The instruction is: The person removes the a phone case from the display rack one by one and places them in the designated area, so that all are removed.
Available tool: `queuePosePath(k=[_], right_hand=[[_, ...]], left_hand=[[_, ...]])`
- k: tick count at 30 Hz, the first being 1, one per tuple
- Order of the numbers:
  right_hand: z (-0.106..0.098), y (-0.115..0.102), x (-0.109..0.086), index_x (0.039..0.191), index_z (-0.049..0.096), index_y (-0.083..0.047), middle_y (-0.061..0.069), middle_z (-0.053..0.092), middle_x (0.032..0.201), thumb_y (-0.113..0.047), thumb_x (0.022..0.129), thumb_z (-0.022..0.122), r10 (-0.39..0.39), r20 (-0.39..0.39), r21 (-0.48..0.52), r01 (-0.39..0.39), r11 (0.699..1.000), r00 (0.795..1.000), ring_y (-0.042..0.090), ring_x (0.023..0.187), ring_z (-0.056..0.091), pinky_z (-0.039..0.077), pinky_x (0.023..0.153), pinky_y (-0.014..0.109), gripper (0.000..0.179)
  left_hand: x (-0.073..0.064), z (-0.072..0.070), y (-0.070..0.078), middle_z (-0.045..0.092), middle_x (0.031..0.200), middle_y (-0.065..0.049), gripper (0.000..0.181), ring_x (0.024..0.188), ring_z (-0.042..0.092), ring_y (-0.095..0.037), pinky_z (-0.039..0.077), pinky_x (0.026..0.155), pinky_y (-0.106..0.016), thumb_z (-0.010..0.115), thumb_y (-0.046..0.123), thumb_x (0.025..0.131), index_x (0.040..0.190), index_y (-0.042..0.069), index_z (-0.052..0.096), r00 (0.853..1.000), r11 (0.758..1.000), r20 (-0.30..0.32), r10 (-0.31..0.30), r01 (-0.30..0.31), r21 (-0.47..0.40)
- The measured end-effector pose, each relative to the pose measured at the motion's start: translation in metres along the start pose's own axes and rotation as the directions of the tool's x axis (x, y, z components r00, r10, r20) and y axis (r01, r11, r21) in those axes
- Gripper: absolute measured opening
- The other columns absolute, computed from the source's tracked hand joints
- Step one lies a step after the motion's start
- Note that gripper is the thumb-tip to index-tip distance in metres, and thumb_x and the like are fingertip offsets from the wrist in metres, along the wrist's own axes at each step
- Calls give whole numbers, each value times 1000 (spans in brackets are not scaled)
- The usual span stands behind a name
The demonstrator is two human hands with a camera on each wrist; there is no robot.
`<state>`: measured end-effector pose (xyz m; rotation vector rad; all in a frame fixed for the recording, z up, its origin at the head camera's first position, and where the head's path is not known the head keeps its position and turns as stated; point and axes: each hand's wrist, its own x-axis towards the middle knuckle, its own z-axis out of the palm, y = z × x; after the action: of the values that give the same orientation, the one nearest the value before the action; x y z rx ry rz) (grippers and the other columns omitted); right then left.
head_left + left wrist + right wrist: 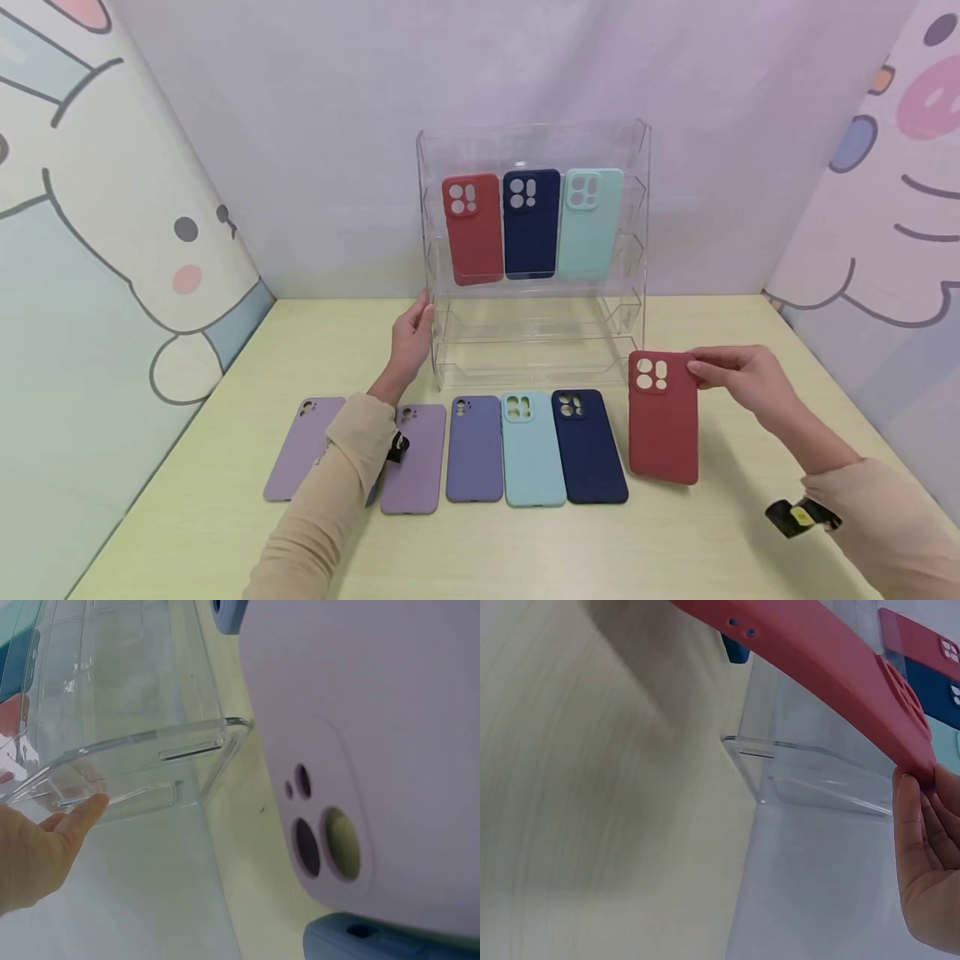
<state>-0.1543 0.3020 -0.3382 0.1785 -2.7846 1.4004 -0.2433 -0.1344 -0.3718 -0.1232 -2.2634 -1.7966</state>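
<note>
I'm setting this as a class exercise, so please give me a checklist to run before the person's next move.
1. Right hand grips red case: ok, pinching its upper corner.
2. Held case's camera cutouts at top: ok.
3. Left hand touches clear rack: ok, at its left side.
4. Left hand's hold is firm: cannot tell.
5. Racked cases straight: not ok, the red one there tilts slightly.
6. Table cases fully visible: not ok, left sleeve covers some.
</note>
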Motion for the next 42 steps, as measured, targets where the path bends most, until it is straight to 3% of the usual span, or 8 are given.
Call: queuePosePath(k=[4,9,16,22,28,38,42], right_hand=[[4,9,5,116,53,16,8,69,87,-19,91,57,40,79,33,-43,999,996,11,72,66,47,73,28,43],[10,17,9,117,50,19,18,67,91,-16,91,57,73,111,58,-79,995,991,11,71,65,50,68,20,44],[18,25,14,118,49,19,20,66,94,-16,90,57,117,141,40,-124,991,983,13,73,65,53,69,28,45],[24,31,19,117,50,18,20,65,95,-17,91,57,129,171,23,-135,991,977,16,75,65,53,69,28,44],[31,35,25,115,51,19,23,64,97,-15,89,59,111,204,11,-116,993,973,18,75,66,54,68,30,43],[43,42,33,112,53,18,24,64,96,-11,88,59,126,240,-33,-122,992,963,18,74,65,54,65,32,39],[48,42,33,112,53,19,24,64,94,-10,88,59,122,250,-50,-113,992,960,19,74,65,54,64,32,38]], left_hand=[[0,0,0,34,142,-9,43,121,40,-17,39,94,-31,40,16,98,140,9,33,1000,1000,4,1,-1,7],[1,0,-1,37,140,-10,43,97,47,-18,41,74,-25,41,16,98,140,11,34,1000,1000,-2,-10,10,8],[1,0,-1,41,137,-12,42,82,45,-24,38,63,-19,41,15,98,139,10,35,1000,1000,-13,-1,1,10],[1,0,0,36,141,-10,42,95,47,-25,39,67,-18,40,15,98,140,10,34,1000,1000,-4,-1,1,17],[2,1,0,41,139,-10,42,74,42,-20,38,60,-19,40,16,98,140,12,35,1000,1000,-12,-10,10,21],[1,0,0,42,137,-10,42,73,41,-16,39,60,-19,41,16,98,139,13,35,1000,1000,-11,-11,11,12],[2,0,-1,38,140,-10,42,91,48,-14,45,77,-23,41,16,98,140,12,35,1000,1000,-6,-5,5,0]])
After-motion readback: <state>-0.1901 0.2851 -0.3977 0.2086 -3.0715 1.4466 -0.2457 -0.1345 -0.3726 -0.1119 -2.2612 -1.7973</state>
